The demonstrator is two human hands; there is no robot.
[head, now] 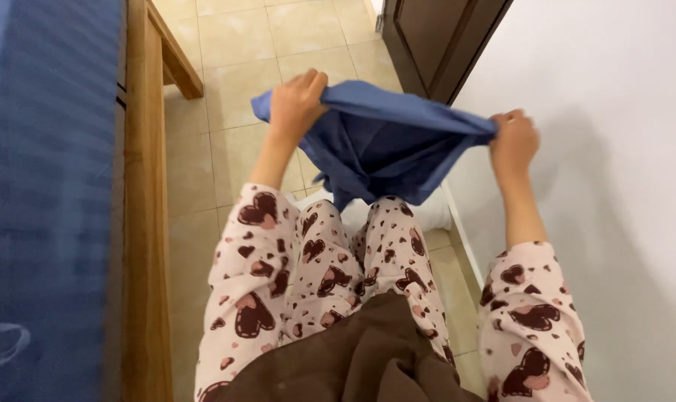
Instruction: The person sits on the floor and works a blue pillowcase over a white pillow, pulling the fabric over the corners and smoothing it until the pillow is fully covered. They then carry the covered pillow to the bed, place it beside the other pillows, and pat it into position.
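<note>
Blue cloth (386,145) stretched between two hands.
Left hand (297,100) and right hand (513,138) each clamp an edge; it looks light, soft, best gripped at corners.

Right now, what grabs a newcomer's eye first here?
A blue cloth stretched at centre between the left hand and right hand, each gripping an edge, above the tiled floor. Next, the pink heart-print pyjamas below it, with a brown cloth at the bottom. A wooden bed frame runs down the left.
</note>
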